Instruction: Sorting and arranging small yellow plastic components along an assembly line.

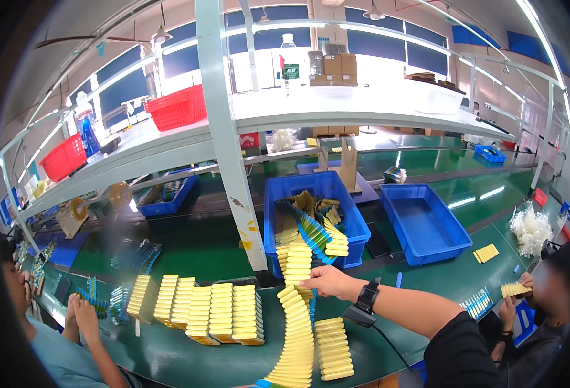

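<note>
Fingers of the right hand (327, 282) pinch a long chain of yellow strips (296, 336). From left to right lie yellow stacks (221, 310), that chain running out of a blue bin (357, 244), and a shorter yellow row (334, 349).

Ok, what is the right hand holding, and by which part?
The right hand pinches the long yellow strip at its right-hand edge, partway along its length.

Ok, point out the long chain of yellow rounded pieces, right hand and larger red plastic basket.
Long chain of yellow rounded pieces (296, 337): head view, lower stretch.
Right hand (330, 282): head view, its middle.
Larger red plastic basket (176, 110): head view, side wall.
</note>
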Motion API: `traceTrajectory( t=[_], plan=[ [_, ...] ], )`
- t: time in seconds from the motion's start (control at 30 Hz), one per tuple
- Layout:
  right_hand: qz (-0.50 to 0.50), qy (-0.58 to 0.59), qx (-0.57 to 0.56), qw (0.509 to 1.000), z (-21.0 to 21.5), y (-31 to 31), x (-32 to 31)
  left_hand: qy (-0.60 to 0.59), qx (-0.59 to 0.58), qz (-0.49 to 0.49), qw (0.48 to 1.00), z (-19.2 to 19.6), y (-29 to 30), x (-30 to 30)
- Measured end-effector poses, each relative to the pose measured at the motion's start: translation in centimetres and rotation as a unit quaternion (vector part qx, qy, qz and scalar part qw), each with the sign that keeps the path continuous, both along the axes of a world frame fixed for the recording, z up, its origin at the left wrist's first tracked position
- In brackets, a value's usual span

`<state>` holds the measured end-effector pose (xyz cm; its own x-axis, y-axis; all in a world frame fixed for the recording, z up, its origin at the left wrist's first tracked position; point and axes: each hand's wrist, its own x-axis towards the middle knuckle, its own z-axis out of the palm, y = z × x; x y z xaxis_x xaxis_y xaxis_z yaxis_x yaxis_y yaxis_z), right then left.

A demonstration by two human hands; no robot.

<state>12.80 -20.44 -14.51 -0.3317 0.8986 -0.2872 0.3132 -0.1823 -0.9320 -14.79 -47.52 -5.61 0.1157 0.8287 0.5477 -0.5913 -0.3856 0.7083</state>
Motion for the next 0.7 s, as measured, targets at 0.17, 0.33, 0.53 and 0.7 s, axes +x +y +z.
traceTrajectory(
  t=[0.17, 0.33, 0.53, 0.7],
  plan=[
    [0.089, 0.104, 0.189, 0.972, 5.0, -1.4, 0.9, 0.042, -0.033, 0.275, 0.96, -2.0, 1.2, -3.7],
    [0.121, 0.309, 0.246, 0.911, 16.4, -4.4, 1.2, 0.077, 0.009, 0.413, 0.907, 1.7, 4.4, -3.2],
    [0.163, 0.473, 0.242, 0.831, 21.2, -2.2, 6.5, 0.28, 0.173, 0.604, 0.726, 4.5, 10.4, -2.3],
    [0.157, 0.571, 0.218, 0.776, 21.2, 0.7, 10.9, 0.355, 0.147, 0.685, 0.619, 6.3, 11.9, -4.5]
  ],
)
